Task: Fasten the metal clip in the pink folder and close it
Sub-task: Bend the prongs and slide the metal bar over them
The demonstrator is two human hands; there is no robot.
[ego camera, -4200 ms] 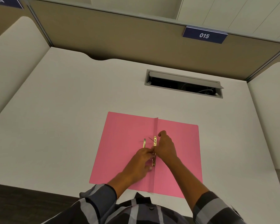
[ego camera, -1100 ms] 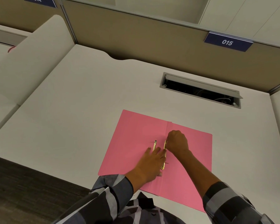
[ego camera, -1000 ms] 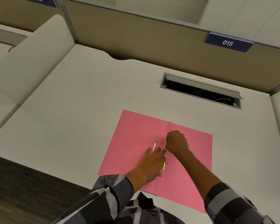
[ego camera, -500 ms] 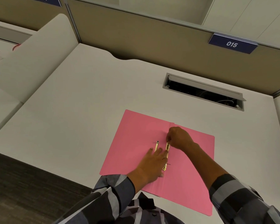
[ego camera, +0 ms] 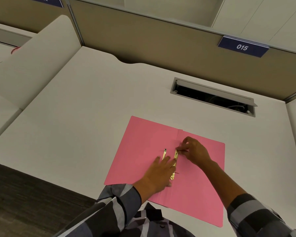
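We see the metal clip (ego camera: pixel 175 161) lying along the fold of the open pink folder (ego camera: pixel 140 151) on the desk (ego camera: pixel 85 103). Our left hand (ego camera: pixel 158 173) presses flat on it, fingers spread; our right hand (ego camera: pixel 194 152) pinches its far end.

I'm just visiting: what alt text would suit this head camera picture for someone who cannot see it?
A pink folder lies open on a white desk. The left hand presses flat beside the gold metal clip at the fold, while the right hand pinches its far end.
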